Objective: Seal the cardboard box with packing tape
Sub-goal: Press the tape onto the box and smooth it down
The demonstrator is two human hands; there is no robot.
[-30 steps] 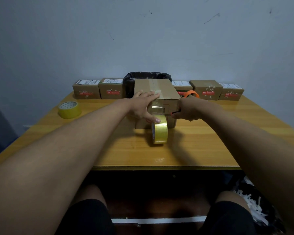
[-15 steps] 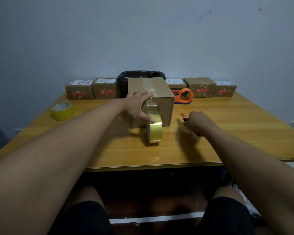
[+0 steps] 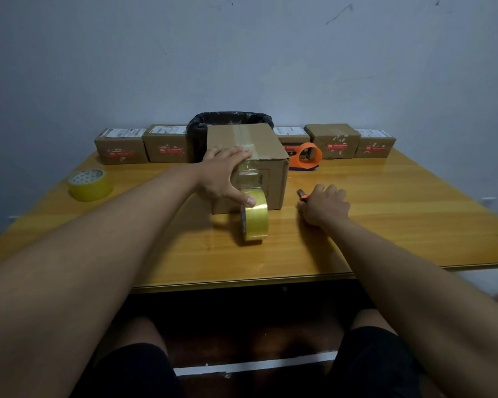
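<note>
A brown cardboard box [image 3: 273, 156] stands in the middle of the table, with clear tape along its top seam and down its front face. A yellow tape roll [image 3: 256, 218] stands on edge against the box's front, its strip running up the face. My left hand [image 3: 223, 173] lies flat over the box's top front edge, fingers spread on the tape and thumb touching the roll. To the right of the box, my right hand [image 3: 324, 206] rests on the table, curled around a small orange-and-black cutter [image 3: 302, 194].
A second yellow tape roll [image 3: 89, 184] lies flat at the left. Behind the box are an orange tape dispenser [image 3: 308, 156], a black-lined bin [image 3: 227, 122] and a row of small labelled boxes [image 3: 121, 147] along the wall. The wooden table [image 3: 400, 225] ends just above my knees.
My right hand has drawn back from the box's right side and come down onto the table with the cutter. My left hand stays pressed on the box and tape.
</note>
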